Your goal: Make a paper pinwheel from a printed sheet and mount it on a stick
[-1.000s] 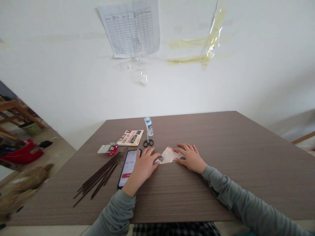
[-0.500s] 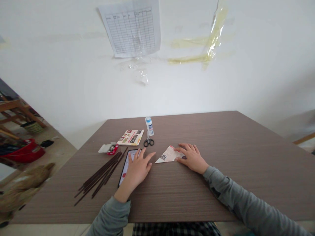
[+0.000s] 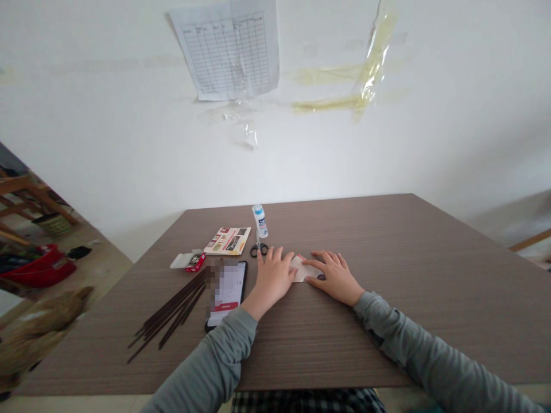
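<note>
A folded piece of printed paper (image 3: pixel 301 271) lies flat on the brown table. My left hand (image 3: pixel 274 276) rests over its left part, fingers spread and pointing away from me, hiding that corner. On the paper's right side is my right hand (image 3: pixel 334 276), its fingers stretched out flat and pressing on it. Just beyond my left fingertips are black-handled scissors (image 3: pixel 255 250). A phone (image 3: pixel 228 292) with a lit screen lies left of my left wrist, partly behind the sleeve.
A white glue bottle (image 3: pixel 260 221) with a blue top stands behind the scissors. To the left are a printed booklet (image 3: pixel 228 241), an opened small red box (image 3: pixel 194 262) and several thin dark sticks (image 3: pixel 172 307). A wall rises at the table's (image 3: pixel 387 241) far edge.
My left hand has moved right, from over the phone onto the left part of the paper. More of the phone now shows. My right hand has stayed on the paper.
</note>
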The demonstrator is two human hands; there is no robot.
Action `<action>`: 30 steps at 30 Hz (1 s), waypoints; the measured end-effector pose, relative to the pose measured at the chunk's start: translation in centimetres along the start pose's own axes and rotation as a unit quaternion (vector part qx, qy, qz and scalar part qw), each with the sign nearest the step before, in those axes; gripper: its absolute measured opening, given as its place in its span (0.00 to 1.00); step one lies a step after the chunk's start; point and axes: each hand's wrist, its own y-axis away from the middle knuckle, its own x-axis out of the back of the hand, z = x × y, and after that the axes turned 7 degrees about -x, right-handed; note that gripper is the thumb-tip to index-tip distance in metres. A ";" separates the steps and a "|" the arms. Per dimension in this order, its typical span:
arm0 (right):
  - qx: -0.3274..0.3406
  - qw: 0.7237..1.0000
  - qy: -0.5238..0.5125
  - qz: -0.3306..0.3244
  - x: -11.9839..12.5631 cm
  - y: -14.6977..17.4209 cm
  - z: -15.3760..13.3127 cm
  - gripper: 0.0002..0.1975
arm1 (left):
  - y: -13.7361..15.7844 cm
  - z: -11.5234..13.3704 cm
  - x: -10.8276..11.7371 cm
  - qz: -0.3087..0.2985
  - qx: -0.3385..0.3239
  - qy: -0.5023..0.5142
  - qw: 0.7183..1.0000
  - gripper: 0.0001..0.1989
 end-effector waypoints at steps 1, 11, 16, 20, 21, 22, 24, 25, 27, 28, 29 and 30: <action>-0.002 1.000 0.001 -0.006 -0.1 -0.1 0.1 0.26 | -0.3 0.3 -0.4 -0.003 -0.004 -0.005 1.000 0.27; 0.000 1.000 0.006 0.007 -0.7 -0.3 0.6 0.25 | 1.3 -0.9 -1.3 -0.028 0.014 -0.070 0.997 0.32; 0.004 1.000 0.001 0.001 -0.7 -0.3 0.6 0.24 | 2.7 -2.4 -1.6 -0.030 0.042 -0.081 0.995 0.32; -0.002 1.000 0.001 0.000 -0.6 -0.3 0.5 0.24 | 3.4 -2.8 -1.6 -0.038 0.057 -0.085 0.994 0.33; -0.003 1.000 0.001 -0.001 -0.6 -0.2 0.6 0.24 | 3.5 -2.8 -1.5 -0.041 0.059 -0.084 0.994 0.33; -0.004 1.000 0.001 -0.002 -0.6 -0.2 0.6 0.24 | 3.6 -2.9 -1.4 -0.044 0.061 -0.083 0.994 0.33; -0.001 1.000 0.001 -0.003 -0.5 -0.2 0.6 0.24 | 3.8 -2.9 -1.2 -0.048 0.063 -0.081 0.994 0.34; 0.000 1.000 0.002 -0.004 -0.5 -0.2 0.6 0.24 | 3.9 -3.0 -1.1 -0.050 0.065 -0.079 0.993 0.35; 0.001 1.000 0.003 -0.008 -0.4 -0.3 0.7 0.24 | 4.2 -3.2 -1.0 -0.056 0.070 -0.075 0.993 0.36; 0.001 1.000 0.003 -0.010 -0.4 -0.3 0.7 0.24 | 4.4 -3.4 -1.0 -0.059 0.072 -0.073 0.993 0.36; 0.001 1.000 0.004 -0.011 -0.5 -0.3 0.7 0.24 | 4.6 -3.6 -1.0 -0.063 0.073 -0.071 0.993 0.36; 0.001 1.000 0.004 -0.012 -0.5 -0.3 0.8 0.24 | 4.7 -3.8 -1.0 -0.064 0.074 -0.070 0.993 0.37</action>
